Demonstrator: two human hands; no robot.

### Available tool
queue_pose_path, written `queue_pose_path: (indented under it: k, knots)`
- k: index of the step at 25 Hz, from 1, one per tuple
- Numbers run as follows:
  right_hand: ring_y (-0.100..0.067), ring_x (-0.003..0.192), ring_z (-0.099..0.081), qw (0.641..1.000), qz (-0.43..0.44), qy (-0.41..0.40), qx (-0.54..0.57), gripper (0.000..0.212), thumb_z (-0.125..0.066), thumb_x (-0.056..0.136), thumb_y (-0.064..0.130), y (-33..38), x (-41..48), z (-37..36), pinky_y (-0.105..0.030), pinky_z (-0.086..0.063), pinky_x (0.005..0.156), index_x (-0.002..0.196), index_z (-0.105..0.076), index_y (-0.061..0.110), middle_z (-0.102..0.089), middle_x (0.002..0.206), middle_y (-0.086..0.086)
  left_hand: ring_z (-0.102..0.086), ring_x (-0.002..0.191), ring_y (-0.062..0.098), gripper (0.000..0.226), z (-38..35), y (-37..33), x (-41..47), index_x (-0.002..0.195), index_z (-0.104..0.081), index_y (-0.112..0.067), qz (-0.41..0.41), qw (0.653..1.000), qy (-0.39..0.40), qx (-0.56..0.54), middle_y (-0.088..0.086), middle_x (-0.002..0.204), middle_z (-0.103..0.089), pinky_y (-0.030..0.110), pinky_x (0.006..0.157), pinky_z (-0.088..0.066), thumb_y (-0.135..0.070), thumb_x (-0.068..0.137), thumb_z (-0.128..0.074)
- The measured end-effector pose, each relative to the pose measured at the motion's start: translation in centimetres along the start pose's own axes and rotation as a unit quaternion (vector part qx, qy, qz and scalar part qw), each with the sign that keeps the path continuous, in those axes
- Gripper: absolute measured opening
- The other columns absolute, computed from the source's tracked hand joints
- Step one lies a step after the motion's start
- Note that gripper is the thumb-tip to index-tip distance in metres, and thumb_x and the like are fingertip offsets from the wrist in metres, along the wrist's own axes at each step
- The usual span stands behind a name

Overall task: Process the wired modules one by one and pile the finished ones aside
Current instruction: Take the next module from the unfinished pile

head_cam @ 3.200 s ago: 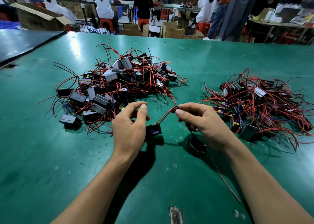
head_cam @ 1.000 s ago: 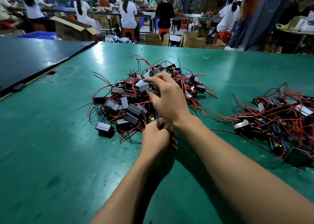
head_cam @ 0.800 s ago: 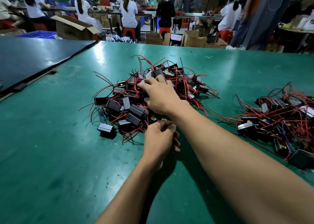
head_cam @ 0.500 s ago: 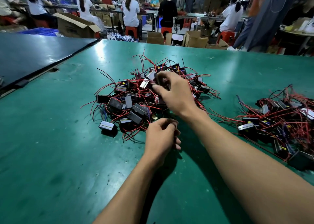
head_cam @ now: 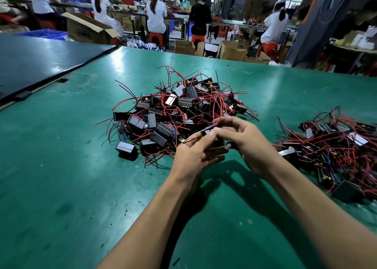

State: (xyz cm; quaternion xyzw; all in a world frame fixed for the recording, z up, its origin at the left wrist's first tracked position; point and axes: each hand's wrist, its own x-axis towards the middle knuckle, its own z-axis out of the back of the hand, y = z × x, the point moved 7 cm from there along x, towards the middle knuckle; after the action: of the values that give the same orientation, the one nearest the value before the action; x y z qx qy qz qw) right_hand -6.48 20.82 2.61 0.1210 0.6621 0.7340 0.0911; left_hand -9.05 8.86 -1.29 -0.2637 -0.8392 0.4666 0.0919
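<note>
A big heap of black box modules with red and black wires lies in the middle of the green table. A second pile of wired modules lies at the right. Just in front of the heap, both hands meet over one small black module whose red wire arcs up toward the heap. My left hand pinches the module from below with thumb and fingertips. My right hand pinches it and its wire from the right, fingers curled.
A darker table adjoins on the left with a seam between. Beyond the far edge stand cardboard boxes and red stools, and several people in white sit at other benches. A loose module lies at the heap's near left.
My right hand has drawn back from the top of the heap with one module, and my left hand has risen from the table to meet it. The camera view has shifted slightly.
</note>
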Motion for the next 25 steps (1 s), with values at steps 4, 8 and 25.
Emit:
queue_pose_path:
  k: [4, 8, 25]
  knots:
    - [-0.004, 0.079, -0.063, 1.000, -0.001, 0.006, -0.010, 0.015, -0.069, 0.091, 0.012, -0.4, 0.4, -0.8, -0.024, -0.040, 0.066, 0.103, -0.069, 0.021, -0.074, 0.089, 0.006, -0.074, 0.083, 0.031, 0.019, 0.8, -0.2, 0.1, 0.104, -0.071, -0.003, -0.024, 0.999, -0.045, 0.007, 0.020, 0.100, -0.074, 0.037, 0.075, -0.059, -0.017, 0.093, -0.063]
    - [-0.009, 0.085, -0.061, 0.999, -0.022, 0.037, -0.013, 0.019, -0.063, 0.092, 0.009, -0.4, 1.2, -0.9, -0.027, -0.041, 0.070, 0.100, -0.075, 0.022, -0.073, 0.095, 0.004, -0.073, 0.070, 0.024, 0.019, 1.7, -0.7, 0.5, 0.102, -0.070, 0.002, -0.037, 0.996, -0.075, 0.007, 0.018, 0.093, -0.075, 0.031, 0.067, -0.060, -0.012, 0.094, -0.060]
    - [-0.030, 0.122, -0.055, 0.811, 0.080, 0.003, -0.580, 0.054, -0.059, 0.091, 0.060, 3.5, 12.3, -5.1, -0.043, -0.045, 0.101, 0.125, -0.069, 0.020, -0.067, 0.125, -0.007, -0.054, 0.045, 0.017, 0.016, 3.8, -2.2, 0.0, 0.088, -0.058, -0.005, -0.106, 0.973, -0.202, 0.027, 0.010, 0.061, -0.064, 0.024, 0.044, -0.041, -0.017, 0.098, -0.054]
